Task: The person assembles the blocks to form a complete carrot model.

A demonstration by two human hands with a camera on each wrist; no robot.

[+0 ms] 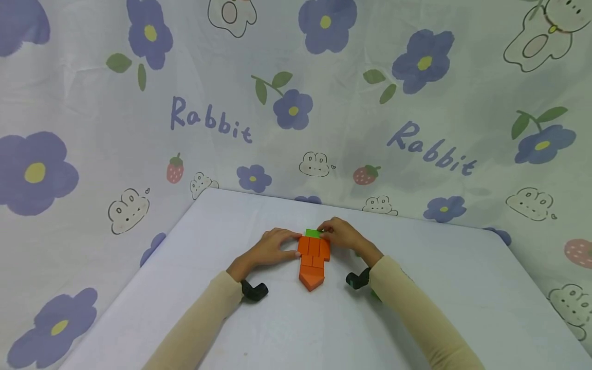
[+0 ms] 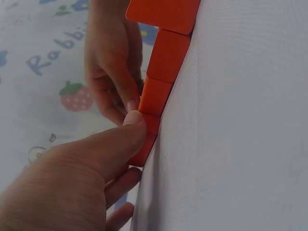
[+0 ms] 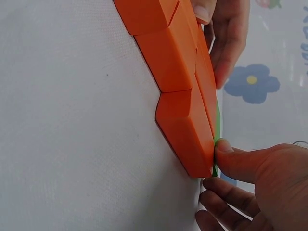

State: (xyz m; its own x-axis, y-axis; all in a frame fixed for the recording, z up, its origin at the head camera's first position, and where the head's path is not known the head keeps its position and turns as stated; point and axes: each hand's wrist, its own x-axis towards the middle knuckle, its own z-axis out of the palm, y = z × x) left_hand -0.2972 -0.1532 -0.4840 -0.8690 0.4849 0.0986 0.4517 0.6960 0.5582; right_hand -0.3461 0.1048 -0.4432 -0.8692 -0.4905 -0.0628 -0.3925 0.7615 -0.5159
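Several orange blocks (image 1: 313, 247) lie edge to edge on the white table, forming a carrot-like shape with a pointed block (image 1: 311, 280) at the near end. At the far end sits a flat green block (image 1: 312, 233), a thin strip of it showing in the right wrist view. My right hand (image 1: 343, 234) pinches the green block's right side between thumb and fingers. From the left, my left hand (image 1: 274, 246) holds the upper left orange block (image 2: 145, 148), thumb on its near end and index finger at its far corner.
A green piece (image 1: 376, 295) lies partly hidden under the right forearm. Black wrist-worn devices (image 1: 255, 291) sit at both wrists. Behind the table's far edge hangs a cloth backdrop (image 1: 324, 128) printed with flowers, rabbits and strawberries.
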